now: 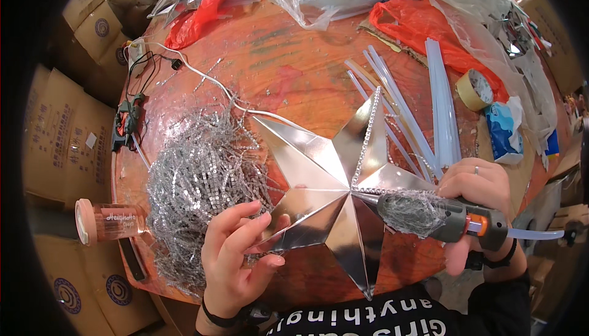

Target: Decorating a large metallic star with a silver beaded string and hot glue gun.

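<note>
Saw at left a loose heap of silver trim point(208, 189) near the left hand point(236, 253); feared tangling, from so many thin strands. Saw that hand spread apart at the lower-left point of the star point(334, 204), could not tell whether touching; feared turning or slipping, from so weak support. Saw at right the right hand point(478, 182) clamped on the glue gun point(454, 222), with nozzle point(365, 198) near the star's middle; feared smear or burn, from some untimely drip. Found the star over the table point(294, 54), between both hands: shiny, five-pointed, folded, plain at left, lined with trim along two ridges at right.
</note>
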Tool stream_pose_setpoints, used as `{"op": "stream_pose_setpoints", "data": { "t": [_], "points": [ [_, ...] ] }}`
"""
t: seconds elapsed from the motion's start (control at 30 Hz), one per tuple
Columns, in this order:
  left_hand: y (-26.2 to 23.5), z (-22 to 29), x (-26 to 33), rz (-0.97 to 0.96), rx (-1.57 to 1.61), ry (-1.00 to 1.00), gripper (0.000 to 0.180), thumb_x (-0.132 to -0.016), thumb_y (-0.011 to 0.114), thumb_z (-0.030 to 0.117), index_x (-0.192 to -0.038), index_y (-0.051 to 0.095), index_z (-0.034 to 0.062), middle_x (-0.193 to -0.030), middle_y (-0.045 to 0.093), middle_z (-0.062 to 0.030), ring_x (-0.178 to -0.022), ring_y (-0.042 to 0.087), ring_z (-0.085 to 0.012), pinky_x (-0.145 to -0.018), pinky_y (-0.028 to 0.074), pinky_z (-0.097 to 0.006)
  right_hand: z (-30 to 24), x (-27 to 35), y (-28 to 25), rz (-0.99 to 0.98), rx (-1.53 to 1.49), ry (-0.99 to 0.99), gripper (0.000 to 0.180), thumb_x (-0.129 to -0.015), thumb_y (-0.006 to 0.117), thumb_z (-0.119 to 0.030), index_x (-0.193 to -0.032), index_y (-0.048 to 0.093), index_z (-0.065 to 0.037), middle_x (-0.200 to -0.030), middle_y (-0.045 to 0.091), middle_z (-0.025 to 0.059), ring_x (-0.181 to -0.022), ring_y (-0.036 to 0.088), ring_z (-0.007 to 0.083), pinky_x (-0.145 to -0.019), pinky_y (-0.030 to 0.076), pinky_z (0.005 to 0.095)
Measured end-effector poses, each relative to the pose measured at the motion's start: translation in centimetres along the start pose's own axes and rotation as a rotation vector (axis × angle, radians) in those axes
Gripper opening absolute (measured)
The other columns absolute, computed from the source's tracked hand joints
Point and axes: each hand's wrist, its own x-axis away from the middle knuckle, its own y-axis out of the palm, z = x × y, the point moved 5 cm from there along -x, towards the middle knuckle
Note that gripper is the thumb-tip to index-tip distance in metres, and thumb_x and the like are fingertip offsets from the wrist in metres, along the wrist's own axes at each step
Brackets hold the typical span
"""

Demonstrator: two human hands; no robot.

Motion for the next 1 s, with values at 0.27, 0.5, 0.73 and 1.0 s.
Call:
{"op": "stream_pose_setpoints", "data": {
  "t": [0.27, 0.5, 0.73, 1.0],
  "points": [
    [0.1, 0.4, -0.4, -0.009, 0.027, -0.003, 0.05, -0.092, 0.076, 0.026, -0.13, 0.06, -0.0035, -0.133, 0.05, -0.0202, -0.094, 0.065, -0.0181, -0.076, 0.066, -0.032, -0.6, 1.5, -0.3, -0.098, -0.057, 0.042, 0.083, -0.047, 0.079, -0.083, -0.073, 0.059, -0.006, -0.062, 0.057, 0.0047, -0.056, 0.062, 0.0263, -0.052, 0.046, 0.0341],
    [0.1, 0.9, -0.6, -0.022, -0.074, 0.032, 0.048, -0.093, 0.075, 0.023, -0.132, 0.058, -0.0018, -0.134, 0.05, -0.0188, -0.093, 0.066, -0.0175, -0.078, 0.066, -0.032, -1.5, 3.3, 0.6, 0.02, -0.161, -0.049, 0.081, -0.052, 0.081, -0.077, -0.08, 0.063, -0.003, -0.073, 0.068, 0.0094, -0.066, 0.07, 0.0277, -0.062, 0.056, 0.0351],
    [0.2, 1.1, -0.8, -0.04, -0.127, 0.059, 0.045, -0.096, 0.072, 0.018, -0.133, 0.057, -0.0014, -0.134, 0.049, -0.0173, -0.082, 0.058, -0.0123, -0.079, 0.064, -0.029, -1.5, 4.8, 0.5, -0.04, -0.093, -0.043, 0.085, -0.052, 0.073, -0.089, -0.072, 0.058, -0.007, -0.065, 0.063, 0.003, -0.057, 0.063, 0.0217, -0.055, 0.05, 0.0311],
    [0.2, 1.3, -1.1, -0.011, -0.158, 0.069, 0.043, -0.098, 0.07, 0.021, -0.133, 0.058, -0.0004, -0.132, 0.051, -0.017, -0.079, 0.055, -0.0108, -0.078, 0.062, -0.029, -3.1, 6.5, 0.4, -0.098, -0.151, -0.014, 0.082, -0.047, 0.075, -0.086, -0.068, 0.057, -0.009, -0.059, 0.056, 0.0008, -0.052, 0.056, 0.021, -0.05, 0.041, 0.0316]
  ]
}}
